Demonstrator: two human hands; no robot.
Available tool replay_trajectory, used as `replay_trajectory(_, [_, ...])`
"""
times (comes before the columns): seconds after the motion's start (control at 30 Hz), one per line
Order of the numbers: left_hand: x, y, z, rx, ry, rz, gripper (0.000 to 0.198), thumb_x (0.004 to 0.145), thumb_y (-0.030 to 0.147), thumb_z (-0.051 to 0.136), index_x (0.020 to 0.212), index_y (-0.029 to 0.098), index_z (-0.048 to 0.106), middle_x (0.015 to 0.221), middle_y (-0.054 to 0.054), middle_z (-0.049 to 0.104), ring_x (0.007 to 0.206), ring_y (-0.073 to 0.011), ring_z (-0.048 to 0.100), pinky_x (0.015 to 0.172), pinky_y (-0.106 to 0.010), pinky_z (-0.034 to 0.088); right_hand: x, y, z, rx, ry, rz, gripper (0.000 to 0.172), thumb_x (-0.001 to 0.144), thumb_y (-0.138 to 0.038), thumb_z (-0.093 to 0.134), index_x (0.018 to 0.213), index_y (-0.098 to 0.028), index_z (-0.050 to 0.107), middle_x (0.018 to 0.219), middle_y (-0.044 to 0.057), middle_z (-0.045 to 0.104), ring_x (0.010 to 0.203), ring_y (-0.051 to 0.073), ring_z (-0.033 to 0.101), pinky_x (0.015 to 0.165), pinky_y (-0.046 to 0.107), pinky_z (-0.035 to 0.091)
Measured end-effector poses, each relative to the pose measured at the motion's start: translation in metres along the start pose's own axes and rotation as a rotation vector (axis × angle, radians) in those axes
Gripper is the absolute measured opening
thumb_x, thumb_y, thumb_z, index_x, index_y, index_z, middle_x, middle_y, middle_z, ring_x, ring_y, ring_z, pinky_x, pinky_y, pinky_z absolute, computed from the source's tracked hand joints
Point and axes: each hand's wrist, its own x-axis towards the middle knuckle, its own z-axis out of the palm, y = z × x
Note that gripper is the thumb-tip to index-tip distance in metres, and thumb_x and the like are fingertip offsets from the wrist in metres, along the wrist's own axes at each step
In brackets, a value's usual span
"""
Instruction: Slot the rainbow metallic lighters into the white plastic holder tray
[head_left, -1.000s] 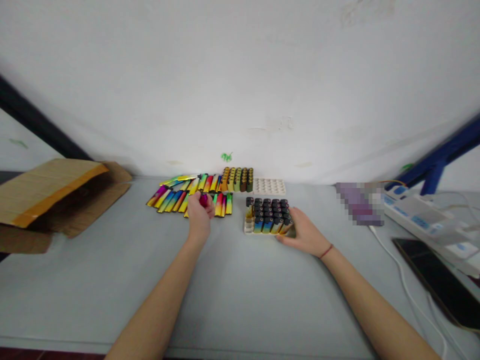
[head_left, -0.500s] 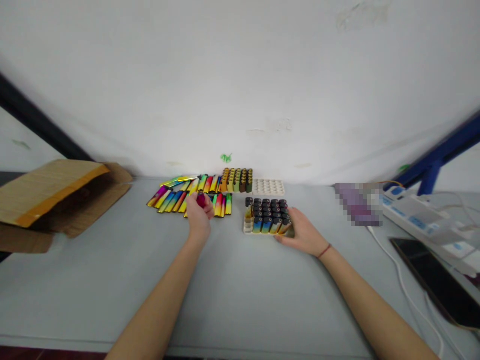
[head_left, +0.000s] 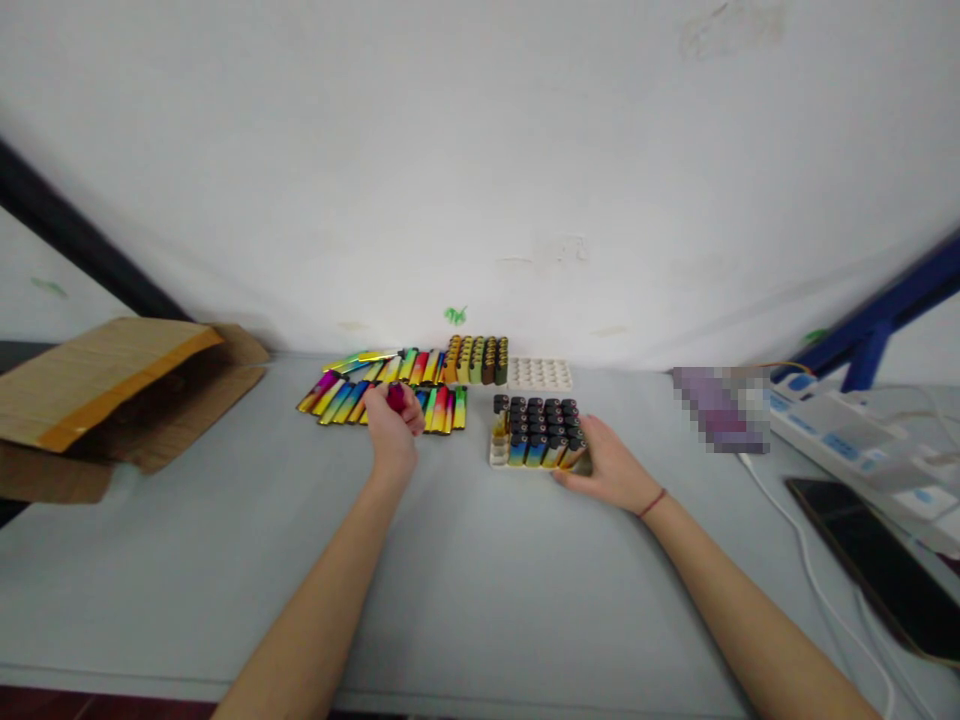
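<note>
Snugly in curled left hand (head_left: 391, 428), a magenta piece (head_left: 395, 397); right hand (head_left: 611, 466) half-curled around black-topped lighters (head_left: 537, 436).

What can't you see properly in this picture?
In the head view:
Purple item: lower part hidden by the left hand.
Front tray: right end partly behind the right hand.
Cardboard box: left end cut off by the edge.
Pixelated object: details covered by coarse blocks.
</note>
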Motion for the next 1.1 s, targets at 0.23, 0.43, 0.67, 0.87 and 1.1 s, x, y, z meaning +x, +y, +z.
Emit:
replay_trajectory(0.23, [-0.008, -0.014, 0.006, 0.110, -0.265, 0.191, 0.029, 0.080, 0.050, 0.053, 0.081, 0.022, 0.047, 0.051, 0.008, 0.044, 0.042, -0.0094, 0.040, 0.043, -0.020, 0.034, 0.000, 0.000, -0.001, 0.003, -0.021, 0.009, 0.071, 0.076, -0.049, 0.070, 0.132, -0.012, 0.046, 0.122, 0.020, 0.061, 0.108, 0.036, 0.058, 0.093, 0.051, 0.048])
replay_trajectory(0.43, [-0.024, -0.018, 0.007, 0.542, -0.673, 0.407, 0.025, 0.089, 0.043, 0.053, 0.087, 0.019, 0.060, 0.086, -0.006, 0.065, 0.080, -0.0163, 0.060, 0.075, -0.030, 0.050, 0.001, -0.001, -0.001, -0.001, -0.014, -0.005, 0.072, 0.077, -0.049, 0.069, 0.134, -0.012, 0.044, 0.123, 0.020, 0.061, 0.108, 0.035, 0.058, 0.093, 0.051, 0.047])
replay_trajectory(0.67, [-0.013, -0.019, 0.001, 0.738, -0.810, 0.539, 0.023, 0.087, 0.036, 0.059, 0.098, 0.019, 0.071, 0.100, -0.010, 0.071, 0.090, -0.0198, 0.064, 0.076, -0.029, 0.051, 0.001, -0.001, -0.002, 0.015, -0.009, -0.008, 0.071, 0.077, -0.050, 0.068, 0.134, -0.014, 0.045, 0.125, 0.020, 0.061, 0.109, 0.036, 0.059, 0.093, 0.052, 0.047])
replay_trajectory(0.87, [-0.010, -0.023, -0.001, 0.815, -0.849, 0.542, 0.021, 0.085, 0.034, 0.061, 0.097, 0.020, 0.072, 0.101, -0.009, 0.073, 0.091, -0.0204, 0.067, 0.081, -0.031, 0.054, 0.001, -0.001, -0.001, 0.015, -0.003, -0.007, 0.069, 0.077, -0.050, 0.068, 0.133, -0.016, 0.046, 0.124, 0.019, 0.062, 0.109, 0.036, 0.060, 0.094, 0.052, 0.047])
replay_trajectory(1.1, [-0.011, -0.020, -0.003, 0.903, -0.819, 0.576, 0.024, 0.084, 0.034, 0.063, 0.104, 0.021, 0.069, 0.100, -0.007, 0.074, 0.084, -0.0190, 0.069, 0.085, -0.032, 0.054, 0.001, -0.002, -0.002, 0.016, -0.011, -0.008, 0.070, 0.077, -0.050, 0.069, 0.132, -0.014, 0.046, 0.123, 0.020, 0.062, 0.108, 0.036, 0.059, 0.092, 0.051, 0.048])
